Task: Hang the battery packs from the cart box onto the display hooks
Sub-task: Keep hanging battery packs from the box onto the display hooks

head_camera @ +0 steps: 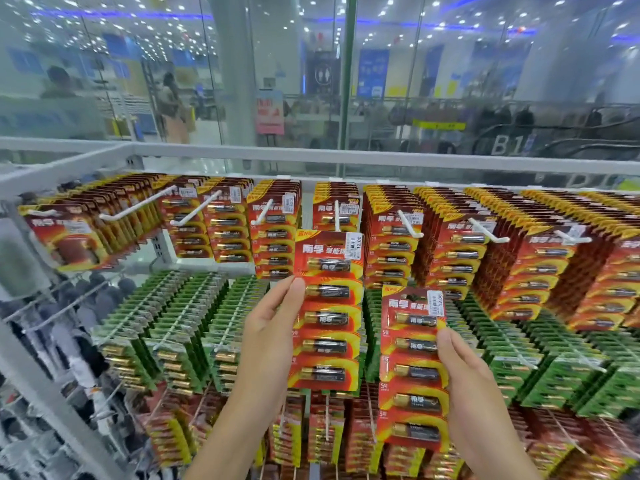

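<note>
Up close, two hands work before a white display rack [242, 154] hung with battery cards. Left hand [273, 327] holds a red battery pack [327, 308] by its left edge, thumb curled onto the front beside the second cell, fingers behind and hidden. Pack is upright, five cells in a column, price sticker at top right. Its top edge sits just under the tip of a white hook [336, 216], fourth from the left in the top row; whether the hook passes through the card's hole cannot be told.

Right hand [465, 372] grips a second red pack [412, 368] by its right edge, thumb pressed on the front near the second cell. Lower and to the right of the first, tilted slightly, touching no hook.

Top row: red packs [391, 237] crowded on hooks left to right. The hook ahead carries only a few cards at the far end. Middle row: green packs [194, 306]. Bottom row, near: more red cards [325, 431], blurred.

Far side, beyond the rack: glass partition [450, 81], shop lights reflected, escalator marked B1 [507, 145].
</note>
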The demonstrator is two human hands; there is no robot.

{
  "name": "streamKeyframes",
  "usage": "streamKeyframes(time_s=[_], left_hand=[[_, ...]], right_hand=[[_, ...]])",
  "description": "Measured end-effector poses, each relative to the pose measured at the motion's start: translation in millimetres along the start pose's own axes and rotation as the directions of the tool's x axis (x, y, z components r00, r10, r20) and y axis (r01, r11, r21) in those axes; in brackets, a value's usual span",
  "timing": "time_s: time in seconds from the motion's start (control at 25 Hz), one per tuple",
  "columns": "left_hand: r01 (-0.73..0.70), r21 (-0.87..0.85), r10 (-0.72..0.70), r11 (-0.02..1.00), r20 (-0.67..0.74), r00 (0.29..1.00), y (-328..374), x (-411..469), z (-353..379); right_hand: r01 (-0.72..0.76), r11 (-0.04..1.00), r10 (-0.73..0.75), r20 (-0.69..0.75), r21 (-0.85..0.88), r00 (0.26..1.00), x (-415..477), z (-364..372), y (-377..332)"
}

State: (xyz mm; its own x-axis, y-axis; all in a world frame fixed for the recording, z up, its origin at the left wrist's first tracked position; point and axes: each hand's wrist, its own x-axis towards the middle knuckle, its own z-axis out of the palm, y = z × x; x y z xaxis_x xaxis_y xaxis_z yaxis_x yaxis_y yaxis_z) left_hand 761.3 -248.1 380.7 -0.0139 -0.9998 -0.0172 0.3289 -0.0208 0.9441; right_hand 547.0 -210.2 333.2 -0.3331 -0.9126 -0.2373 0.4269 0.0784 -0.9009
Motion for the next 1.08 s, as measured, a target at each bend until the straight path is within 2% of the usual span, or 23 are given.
streamKeyframes(time_s=[0.32, 0.6, 0.92, 1.08], left_hand=[[-0.028, -0.023, 0.029, 0.999, 0.015, 0.999, -5, 19, 21], [0.000, -0.035, -0.001, 0.999, -0.020, 1.000, -13, 37, 24], [-0.091, 0.138, 0.106, 0.986, -0.106, 0.989, -13, 126, 46], [-0.112, 0.130, 0.126, 0.985, -0.101, 0.987, -23, 145, 43]], right_hand=[[-0.014, 0.999, 0.017, -0.062, 0.039, 0.998, 2, -24, -1], [-0.040, 0.998, 0.041, -0.007, 0.049, 0.999, 8, -31, -7], [0.155, 0.984, -0.133, 0.228, -0.082, 0.964, 16, 2, -50], [0.252, 0.963, -0.227, 0.216, -0.096, 0.950, 22, 21, -58]])
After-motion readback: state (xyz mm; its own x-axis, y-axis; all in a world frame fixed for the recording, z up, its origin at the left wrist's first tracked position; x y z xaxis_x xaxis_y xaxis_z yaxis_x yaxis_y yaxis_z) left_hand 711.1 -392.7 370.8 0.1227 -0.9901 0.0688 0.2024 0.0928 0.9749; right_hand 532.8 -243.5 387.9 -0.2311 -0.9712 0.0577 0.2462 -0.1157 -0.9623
